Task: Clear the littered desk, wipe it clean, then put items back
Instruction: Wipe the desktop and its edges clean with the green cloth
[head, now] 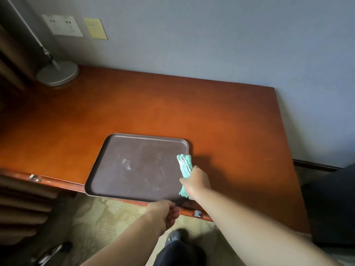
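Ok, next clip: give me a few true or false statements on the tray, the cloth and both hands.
1. The right hand holds a green cloth at the brown tray's right edge. True.
2. The left hand grips the tray's near edge. True.
3. Cups stand on the tray. False: it carries nothing, only smears.
4. The tray sits wholly on the desk. False: its near edge overhangs the front.
5. The lamp base stands at the desk's far left corner. True.

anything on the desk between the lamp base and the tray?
Nothing. In the head view the stretch of desk between the lamp base and the brown tray is bare wood.
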{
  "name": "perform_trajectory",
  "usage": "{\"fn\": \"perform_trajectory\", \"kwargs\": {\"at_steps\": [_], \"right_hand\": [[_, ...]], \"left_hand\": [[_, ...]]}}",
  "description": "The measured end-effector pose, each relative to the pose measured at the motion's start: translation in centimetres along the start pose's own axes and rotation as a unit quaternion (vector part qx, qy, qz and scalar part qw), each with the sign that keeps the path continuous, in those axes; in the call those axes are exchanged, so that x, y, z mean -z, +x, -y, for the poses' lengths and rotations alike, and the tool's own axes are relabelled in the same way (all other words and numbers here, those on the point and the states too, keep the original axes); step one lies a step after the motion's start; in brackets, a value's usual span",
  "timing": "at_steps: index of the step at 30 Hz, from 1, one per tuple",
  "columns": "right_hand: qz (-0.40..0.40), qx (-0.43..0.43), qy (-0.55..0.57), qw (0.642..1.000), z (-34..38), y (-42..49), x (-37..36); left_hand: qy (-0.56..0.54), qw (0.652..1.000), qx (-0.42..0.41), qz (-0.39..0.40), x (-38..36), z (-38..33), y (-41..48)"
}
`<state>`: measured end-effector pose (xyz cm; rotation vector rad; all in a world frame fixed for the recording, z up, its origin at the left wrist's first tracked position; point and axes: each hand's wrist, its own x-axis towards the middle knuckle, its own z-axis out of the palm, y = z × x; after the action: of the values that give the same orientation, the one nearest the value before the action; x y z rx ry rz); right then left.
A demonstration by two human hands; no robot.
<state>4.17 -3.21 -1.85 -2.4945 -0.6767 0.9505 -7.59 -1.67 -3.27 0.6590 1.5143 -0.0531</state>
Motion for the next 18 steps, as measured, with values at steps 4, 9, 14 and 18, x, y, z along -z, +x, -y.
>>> {"fn": "perform_trajectory", "kwargs": {"at_steps": [4, 9, 14, 18], "right_hand": [[0.009, -0.035, 0.115, 0.993, 0.0, 0.4, 1.8], [-0.122, -0.035, 0.098, 0.987, -3.9, 0.8, 7.3], [-0.159, 0.087, -0.13, 0.975, -9.3, -0.8, 9.2], [-0.131, 0.168, -0.168, 0.962, -11.0, -2.7, 6.8]], "left_hand": [[-0.011, 1.0, -0.017, 0.005, 1.5, -1.0, 0.0], [0.017, 1.0, -0.018, 0.011, 2.3, -2.6, -0.1], [0.167, 0.983, -0.071, -0.003, 0.8, -2.0, -2.9], [0.498, 0.785, -0.369, -0.01, -2.8, -1.5, -5.3]]}}
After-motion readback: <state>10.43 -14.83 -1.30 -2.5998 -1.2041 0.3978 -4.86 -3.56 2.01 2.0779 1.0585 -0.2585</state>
